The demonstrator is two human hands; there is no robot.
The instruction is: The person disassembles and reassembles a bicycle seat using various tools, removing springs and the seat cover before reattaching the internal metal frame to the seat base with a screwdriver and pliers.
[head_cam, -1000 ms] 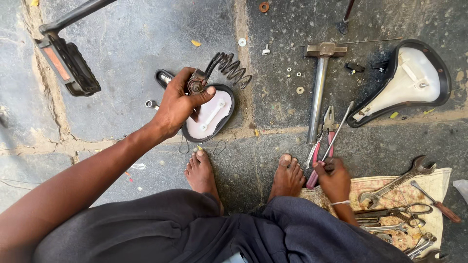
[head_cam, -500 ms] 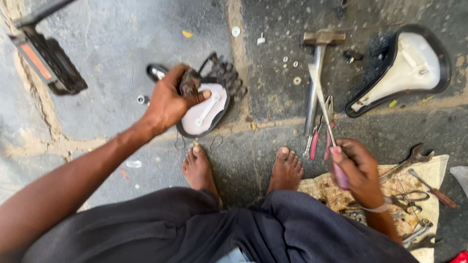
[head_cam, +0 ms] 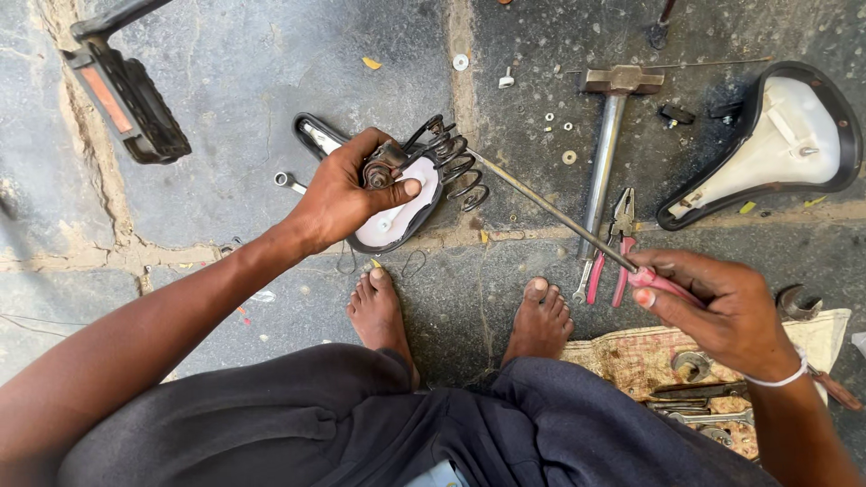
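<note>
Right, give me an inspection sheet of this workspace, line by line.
Surface: stone floor, dusty, with cracked joints.
Job's things: upturned bicycle saddle with coil springs; long screwdriver, its tip at the springs.
Clutter: hammer, pliers, second saddle, pedal, small spanner, loose washers, tools on a cloth.
Fingers: left hand grips the saddle clamp; right hand holds the screwdriver's pink handle.
Cables: nothing seen.
Surroundings: the person's bare feet and dark trousers.
</note>
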